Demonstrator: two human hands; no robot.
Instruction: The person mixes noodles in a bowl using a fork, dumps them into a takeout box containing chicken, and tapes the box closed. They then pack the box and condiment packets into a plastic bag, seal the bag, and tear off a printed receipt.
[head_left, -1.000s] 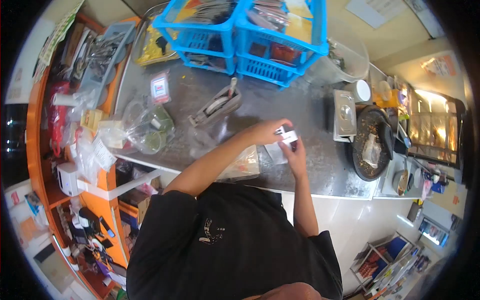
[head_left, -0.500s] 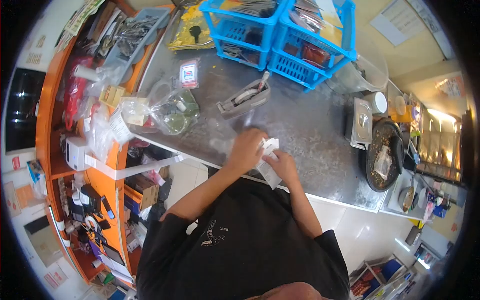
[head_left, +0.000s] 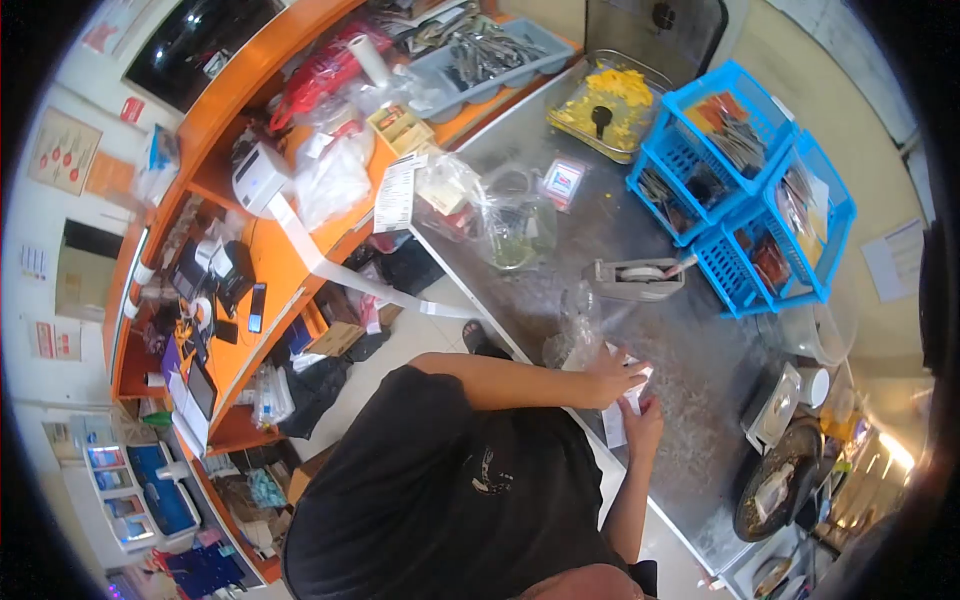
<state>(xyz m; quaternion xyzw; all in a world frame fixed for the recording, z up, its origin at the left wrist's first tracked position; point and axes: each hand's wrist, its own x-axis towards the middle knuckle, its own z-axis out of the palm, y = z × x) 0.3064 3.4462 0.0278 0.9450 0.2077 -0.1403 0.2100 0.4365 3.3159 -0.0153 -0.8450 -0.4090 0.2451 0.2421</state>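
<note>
At the edge of the metal-topped table, my left hand (head_left: 612, 381) and my right hand (head_left: 643, 425) are close together with fingers closed on a white paper slip (head_left: 614, 424). The left fingers lie over its upper part, and the right ones grip its side. Part of the slip hangs down toward my body. A crumpled clear plastic bag (head_left: 573, 335) lies just beyond my left hand. Farther up stands a grey tape dispenser (head_left: 635, 279) with a roll in it. A clear bag with something green inside (head_left: 518, 230) sits to the left of the dispenser.
Blue plastic baskets (head_left: 715, 215) with packets stand at the back, beside a tray of yellow pieces (head_left: 600, 140). A black pan (head_left: 765, 500) and a metal container (head_left: 772, 408) are on the right. At left, a long paper strip (head_left: 310, 255) trails from a white printer (head_left: 263, 180).
My view has turned left, so the table and baskets appear farther right and rotated. Both hands still hold the paper slip; the left hand now lies more across it.
</note>
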